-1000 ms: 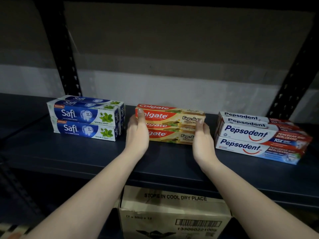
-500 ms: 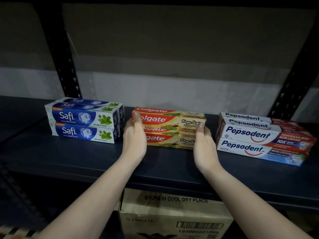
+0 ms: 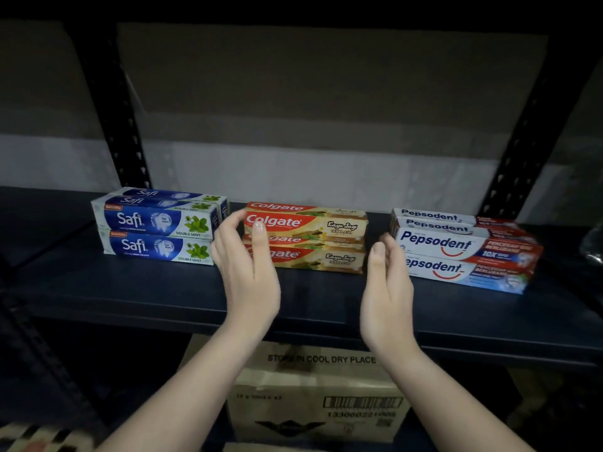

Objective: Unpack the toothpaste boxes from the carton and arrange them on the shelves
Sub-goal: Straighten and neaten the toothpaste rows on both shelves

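Note:
Three stacks of toothpaste boxes stand on the dark shelf (image 3: 130, 298): blue Safi boxes (image 3: 156, 225) at the left, red and gold Colgate boxes (image 3: 313, 238) in the middle, white and red Pepsodent boxes (image 3: 463, 249) at the right. My left hand (image 3: 248, 269) hovers open just in front of the Colgate stack's left end, fingers apart, holding nothing. My right hand (image 3: 386, 288) is open beside the stack's right end, a little away from it. The cardboard carton (image 3: 313, 393) sits below the shelf between my forearms.
Black perforated uprights (image 3: 114, 106) rise at the back left and back right (image 3: 528, 132) of the shelf. A pale wall lies behind. Bare shelf shows in front of the stacks and between them. A patterned surface (image 3: 36, 438) shows at the bottom left.
Both hands have come off the ends of the Colgate stack and drawn back toward me, fingers spread. The stacks have stayed in place.

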